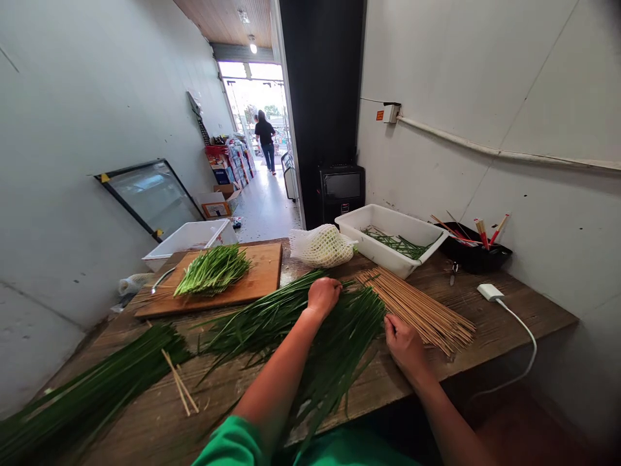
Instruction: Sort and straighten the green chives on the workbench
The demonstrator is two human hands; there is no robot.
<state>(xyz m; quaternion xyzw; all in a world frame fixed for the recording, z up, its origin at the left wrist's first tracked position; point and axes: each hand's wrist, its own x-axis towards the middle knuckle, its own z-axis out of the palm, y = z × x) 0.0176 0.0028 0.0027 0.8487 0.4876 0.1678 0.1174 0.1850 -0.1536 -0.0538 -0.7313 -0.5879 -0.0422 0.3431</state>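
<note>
Long dark green garlic chives [272,315] lie in a bundle across the middle of the table, with a second fanned pile of chives [339,343] hanging toward the front edge. My left hand [324,295] is closed at the upper ends of the chives; thin green stems show at its fingertips. My right hand [402,343] is closed with curled fingers between the fanned chives and a spread of thin bamboo skewers [422,310]. What its fingers hold, if anything, is too small to make out.
Cut chives [213,268] rest on a wooden cutting board [264,272]. A white tub [402,265], foam netting [324,246], a black tray [478,257] and a white adapter [490,292] stand behind. More chives [121,375] and loose sticks [178,382] lie left. A person [265,139] is near the doorway.
</note>
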